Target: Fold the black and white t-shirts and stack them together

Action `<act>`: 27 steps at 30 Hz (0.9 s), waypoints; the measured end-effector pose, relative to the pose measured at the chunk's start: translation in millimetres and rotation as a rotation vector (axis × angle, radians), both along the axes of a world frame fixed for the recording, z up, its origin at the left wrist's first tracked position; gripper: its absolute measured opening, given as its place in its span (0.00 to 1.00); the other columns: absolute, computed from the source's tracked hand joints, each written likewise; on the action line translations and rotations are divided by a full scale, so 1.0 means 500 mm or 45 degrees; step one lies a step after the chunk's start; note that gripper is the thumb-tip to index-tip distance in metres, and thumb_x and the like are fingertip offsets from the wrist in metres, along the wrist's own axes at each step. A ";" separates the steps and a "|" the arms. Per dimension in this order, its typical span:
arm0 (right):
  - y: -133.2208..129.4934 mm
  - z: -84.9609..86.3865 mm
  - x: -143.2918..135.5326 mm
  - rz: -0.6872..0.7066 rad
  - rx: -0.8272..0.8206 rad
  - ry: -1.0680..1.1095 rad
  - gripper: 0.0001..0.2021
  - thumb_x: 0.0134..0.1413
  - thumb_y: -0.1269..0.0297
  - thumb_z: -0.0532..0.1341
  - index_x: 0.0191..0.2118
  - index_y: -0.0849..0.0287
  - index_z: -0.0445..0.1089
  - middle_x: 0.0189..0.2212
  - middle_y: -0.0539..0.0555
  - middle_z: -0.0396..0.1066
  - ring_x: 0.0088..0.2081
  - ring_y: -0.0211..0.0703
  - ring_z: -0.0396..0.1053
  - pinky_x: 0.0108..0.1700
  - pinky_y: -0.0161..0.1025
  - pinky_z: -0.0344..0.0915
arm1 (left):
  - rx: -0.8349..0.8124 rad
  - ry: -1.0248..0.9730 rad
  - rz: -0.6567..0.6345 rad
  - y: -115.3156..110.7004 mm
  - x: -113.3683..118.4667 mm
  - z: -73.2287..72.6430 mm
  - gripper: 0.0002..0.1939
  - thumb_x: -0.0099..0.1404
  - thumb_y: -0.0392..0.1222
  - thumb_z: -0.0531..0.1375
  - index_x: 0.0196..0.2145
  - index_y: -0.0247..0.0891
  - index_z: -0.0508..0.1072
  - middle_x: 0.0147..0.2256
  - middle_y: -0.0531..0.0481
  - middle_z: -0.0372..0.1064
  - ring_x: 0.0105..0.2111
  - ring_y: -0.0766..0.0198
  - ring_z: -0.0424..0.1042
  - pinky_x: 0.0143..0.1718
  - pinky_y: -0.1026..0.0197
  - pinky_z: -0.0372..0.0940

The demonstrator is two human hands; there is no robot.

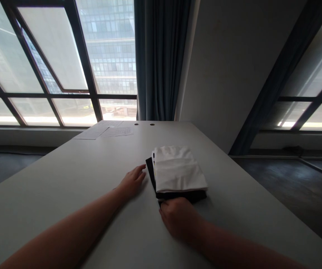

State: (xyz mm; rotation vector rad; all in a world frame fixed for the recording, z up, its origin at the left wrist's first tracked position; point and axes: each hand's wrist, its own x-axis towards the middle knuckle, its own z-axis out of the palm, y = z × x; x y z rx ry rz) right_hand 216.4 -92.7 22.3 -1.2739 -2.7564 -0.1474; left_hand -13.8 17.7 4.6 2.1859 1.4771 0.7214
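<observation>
A stack of folded fabric, perhaps clothes, lies on the white table a little right of the middle. Its top piece is a white folded cloth (179, 170); beneath it a black folded cloth (188, 195) shows along the near edge and sticks out at the left. My right hand (180, 216) is closed at the stack's near left corner, fingers curled around the lower layers; its fingertips are partly hidden. Just left of the stack, my left hand (134, 181) rests over the tabletop with fingers stretched out, holding nothing, the fingertips close to the black edge.
The long white table (116, 153) runs away from me. Printed paper sheets (117, 131) lie at its far left, and two dark round holes (152, 124) are near the far edge. Beyond stand a dark blue curtain (162, 63) and large windows (113, 48).
</observation>
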 end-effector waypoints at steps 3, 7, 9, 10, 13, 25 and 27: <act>-0.004 -0.006 -0.012 0.048 -0.007 0.025 0.12 0.67 0.66 0.57 0.37 0.61 0.77 0.32 0.61 0.79 0.30 0.48 0.76 0.30 0.40 0.61 | -0.008 -0.078 -0.196 -0.010 0.005 0.009 0.28 0.75 0.54 0.49 0.67 0.41 0.66 0.63 0.44 0.71 0.63 0.54 0.69 0.66 0.52 0.61; 0.003 -0.001 -0.009 0.044 -0.051 0.089 0.14 0.70 0.63 0.56 0.38 0.61 0.77 0.35 0.60 0.80 0.33 0.50 0.76 0.32 0.42 0.63 | 0.022 -0.068 -0.348 -0.024 0.008 0.017 0.25 0.76 0.54 0.50 0.65 0.44 0.69 0.62 0.44 0.71 0.61 0.54 0.70 0.65 0.53 0.62; 0.005 0.005 -0.003 0.093 -0.062 0.083 0.14 0.70 0.63 0.56 0.38 0.61 0.78 0.36 0.60 0.80 0.34 0.49 0.76 0.32 0.42 0.62 | 0.069 -0.119 -0.353 -0.027 0.010 0.018 0.25 0.77 0.53 0.49 0.66 0.44 0.67 0.63 0.43 0.69 0.62 0.55 0.69 0.65 0.53 0.63; 0.006 0.008 0.000 0.132 -0.062 0.068 0.13 0.70 0.64 0.56 0.38 0.61 0.78 0.35 0.60 0.80 0.33 0.49 0.76 0.32 0.42 0.61 | 0.099 -0.152 -0.341 -0.029 0.012 0.018 0.26 0.77 0.52 0.48 0.67 0.44 0.65 0.64 0.42 0.68 0.62 0.55 0.68 0.65 0.53 0.63; 0.010 0.014 0.009 0.259 -0.054 0.009 0.12 0.68 0.66 0.57 0.37 0.62 0.78 0.34 0.59 0.79 0.31 0.47 0.74 0.29 0.42 0.56 | 0.204 -0.227 -0.327 -0.038 0.016 0.018 0.28 0.78 0.51 0.47 0.71 0.43 0.59 0.67 0.40 0.61 0.64 0.55 0.66 0.66 0.50 0.63; 0.015 0.014 0.010 0.322 -0.053 -0.025 0.10 0.67 0.67 0.59 0.38 0.63 0.78 0.35 0.58 0.79 0.31 0.45 0.73 0.29 0.43 0.56 | 0.607 0.021 -0.697 -0.069 0.029 0.030 0.20 0.78 0.43 0.53 0.64 0.47 0.70 0.68 0.42 0.60 0.67 0.49 0.60 0.67 0.43 0.60; 0.015 0.014 0.009 0.321 -0.074 -0.013 0.10 0.67 0.67 0.59 0.38 0.63 0.78 0.35 0.58 0.80 0.32 0.45 0.73 0.30 0.43 0.57 | 0.648 0.029 -0.653 -0.066 0.030 0.027 0.15 0.77 0.42 0.55 0.58 0.46 0.73 0.66 0.42 0.64 0.64 0.50 0.64 0.65 0.43 0.61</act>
